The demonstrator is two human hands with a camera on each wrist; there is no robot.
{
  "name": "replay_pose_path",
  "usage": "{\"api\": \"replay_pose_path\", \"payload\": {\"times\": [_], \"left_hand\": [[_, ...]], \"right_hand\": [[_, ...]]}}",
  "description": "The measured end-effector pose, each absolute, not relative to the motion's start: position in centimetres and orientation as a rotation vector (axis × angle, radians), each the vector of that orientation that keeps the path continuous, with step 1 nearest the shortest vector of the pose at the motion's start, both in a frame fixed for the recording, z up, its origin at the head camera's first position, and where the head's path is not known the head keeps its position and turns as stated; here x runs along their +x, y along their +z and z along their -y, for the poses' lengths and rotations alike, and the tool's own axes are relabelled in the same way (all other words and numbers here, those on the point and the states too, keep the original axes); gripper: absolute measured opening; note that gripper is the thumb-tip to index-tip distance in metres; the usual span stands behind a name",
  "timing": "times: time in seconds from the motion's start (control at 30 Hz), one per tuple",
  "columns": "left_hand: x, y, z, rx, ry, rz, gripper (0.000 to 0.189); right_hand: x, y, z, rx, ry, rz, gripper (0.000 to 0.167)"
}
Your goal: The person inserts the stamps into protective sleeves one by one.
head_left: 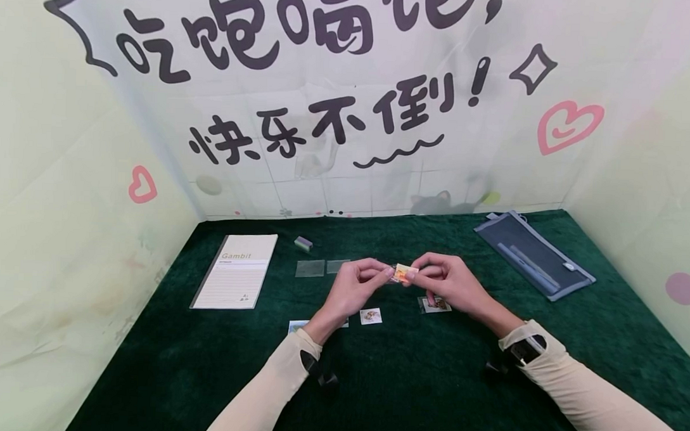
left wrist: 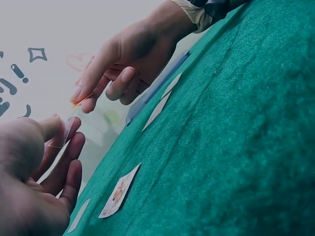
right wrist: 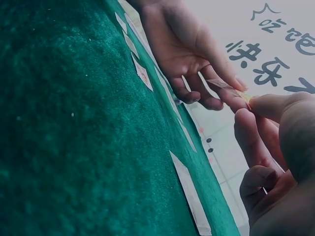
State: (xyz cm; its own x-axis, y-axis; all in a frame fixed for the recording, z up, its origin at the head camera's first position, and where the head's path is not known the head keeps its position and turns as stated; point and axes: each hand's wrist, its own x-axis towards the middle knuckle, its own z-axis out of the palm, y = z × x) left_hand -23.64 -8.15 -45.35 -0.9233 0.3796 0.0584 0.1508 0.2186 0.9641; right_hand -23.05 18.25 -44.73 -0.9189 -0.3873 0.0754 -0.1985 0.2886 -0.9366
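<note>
In the head view my left hand (head_left: 354, 287) and right hand (head_left: 453, 284) meet above the dark green cloth. Between right thumb and fingers I pinch a small orange-and-yellow stamp (head_left: 403, 273). My left thumb and fingertips pinch a clear plastic sleeve (left wrist: 64, 135), best seen in the left wrist view. The stamp's edge is close to the sleeve; whether it is inside I cannot tell. Below the hands lies a loose stamp (head_left: 370, 316) with a brown picture. Another stamp (head_left: 440, 305), apparently in a sleeve, lies under my right hand. My left wrist partly covers a bluish stamp (head_left: 298, 326).
Two clear sleeves (head_left: 310, 269) lie flat behind my left hand, one partly hidden by it. A Gambit notebook (head_left: 236, 275) is at the left, with a small eraser (head_left: 303, 243) near it. A blue mesh zip pouch (head_left: 532, 255) lies at the back right.
</note>
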Motion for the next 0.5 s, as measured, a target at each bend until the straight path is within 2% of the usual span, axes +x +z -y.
{"api": "replay_pose_path", "payload": {"times": [0.5], "left_hand": [[-23.41, -45.17, 8.03, 0.504, 1.807, -2.251, 0.026]], "right_hand": [[-23.09, -44.9, -18.05, -0.529, -1.658, -2.359, 0.028]]}}
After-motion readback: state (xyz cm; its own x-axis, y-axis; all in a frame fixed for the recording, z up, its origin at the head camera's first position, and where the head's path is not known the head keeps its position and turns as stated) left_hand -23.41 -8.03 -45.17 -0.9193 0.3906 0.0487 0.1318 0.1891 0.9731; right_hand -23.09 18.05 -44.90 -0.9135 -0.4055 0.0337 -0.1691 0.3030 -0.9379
